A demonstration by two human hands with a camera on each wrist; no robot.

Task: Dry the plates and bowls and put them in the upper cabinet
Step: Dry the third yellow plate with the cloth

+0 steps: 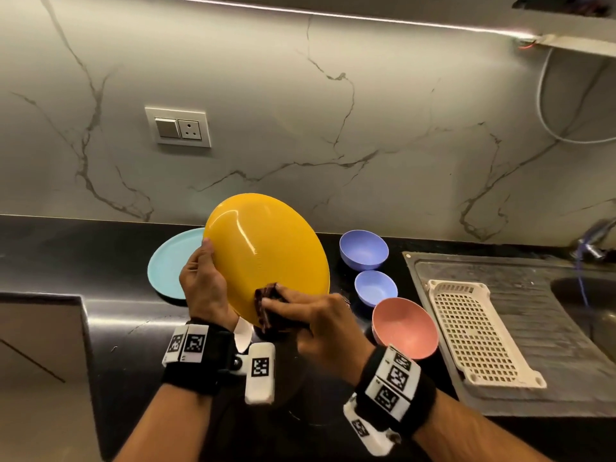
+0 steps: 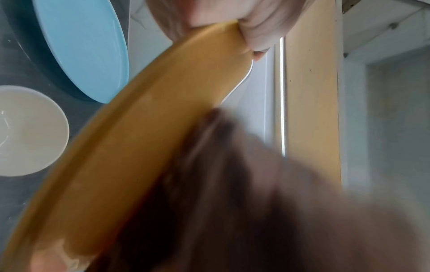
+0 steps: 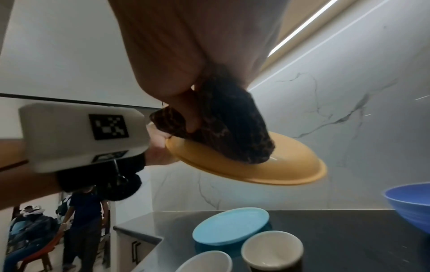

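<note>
A yellow plate [image 1: 270, 251] is held tilted above the black counter [image 1: 66, 258]. My left hand [image 1: 200, 281] grips its left rim, thumb on the face. My right hand [image 1: 310, 318] holds a dark brown cloth [image 1: 266, 303] and presses it against the plate's lower edge. In the right wrist view the cloth [image 3: 228, 128] lies bunched on the yellow plate [image 3: 279, 165]. The left wrist view shows the yellow plate [image 2: 139, 147] edge-on with the cloth blurred. A light blue plate [image 1: 170, 265] lies flat on the counter behind my left hand.
Two purple bowls [image 1: 364, 250] [image 1: 375, 287] and a pink bowl [image 1: 405, 326] stand right of the plate. A white perforated rack [image 1: 480, 331] lies on the steel drainboard, sink [image 1: 586, 295] beyond. Two white bowls [image 3: 272, 250] [image 3: 204, 261] sit near the blue plate [image 3: 230, 226]. People are in the room behind.
</note>
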